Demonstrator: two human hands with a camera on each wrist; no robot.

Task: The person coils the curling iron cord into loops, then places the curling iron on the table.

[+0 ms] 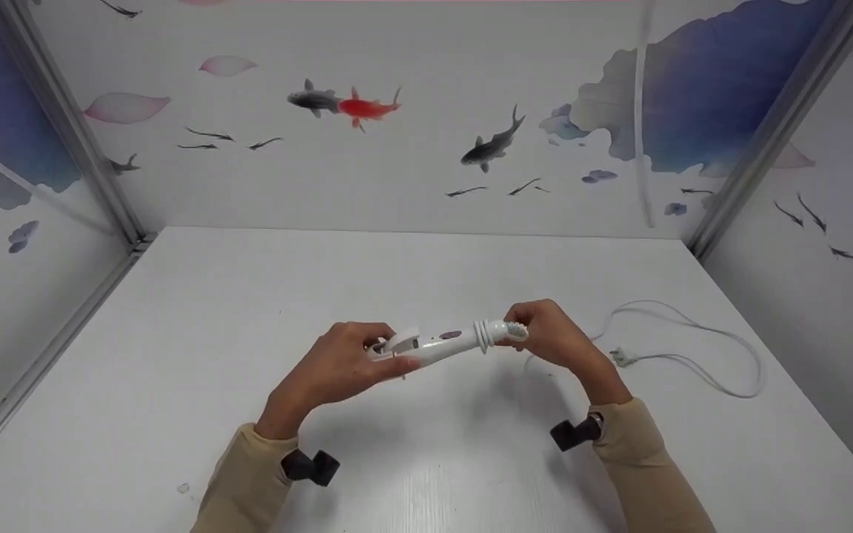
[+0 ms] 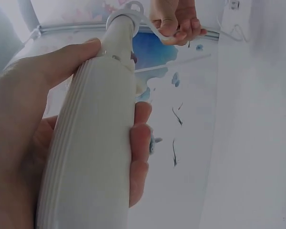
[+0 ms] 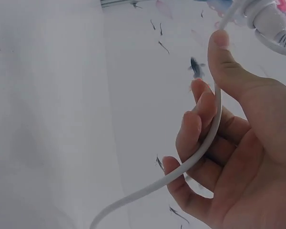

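A white curling iron with a purple button is held tilted above the table, its tail end up to the right. My left hand grips the thick ribbed body, thumb along one side and fingers round the other. White power cord loops round the narrow tail. Beside that tail, my right hand holds the cord between thumb and curled fingers. In the right wrist view the cord runs across the fingers and hangs down to the lower left.
The rest of the cord lies in a wide loop on the right of the white table, with its plug near the right wrist. Printed panels with fish close off the back and sides. Each wrist carries a small black camera.
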